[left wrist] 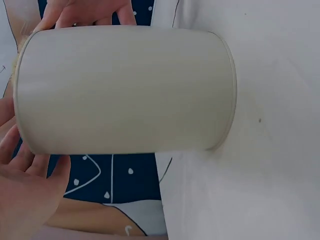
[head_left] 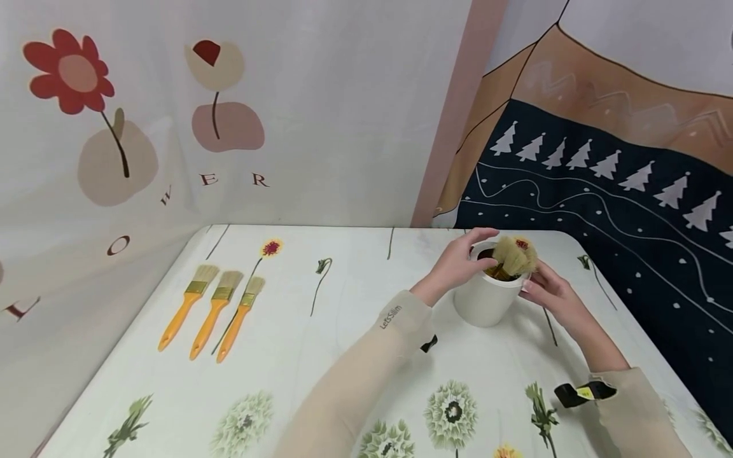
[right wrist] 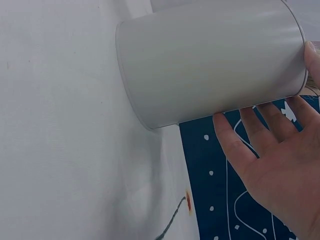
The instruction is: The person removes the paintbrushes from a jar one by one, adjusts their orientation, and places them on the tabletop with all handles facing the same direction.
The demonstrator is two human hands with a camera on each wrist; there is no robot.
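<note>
A white cylindrical pot (head_left: 488, 302) stands upright at the back right of the table, between both hands. Pale brush bristles (head_left: 515, 256) stick up out of its mouth, and the handles inside are hidden. My left hand (head_left: 458, 262) is at the left of the rim, thumb over the opening close to the bristles. In the left wrist view, its fingertips (left wrist: 64, 162) lie at the pot's side near the rim. Against the other side, my right hand (right wrist: 280, 155) touches the pot with straight, spread fingers (right wrist: 235, 145), its thumb at the rim.
Three paintbrushes with orange handles, among them a left one (head_left: 188, 308), a middle one (head_left: 216, 316) and a right one (head_left: 240, 321), lie at the table's left. The white tablecloth (head_left: 343, 369) has printed flowers and stems. Printed cloths hang behind and beside the table.
</note>
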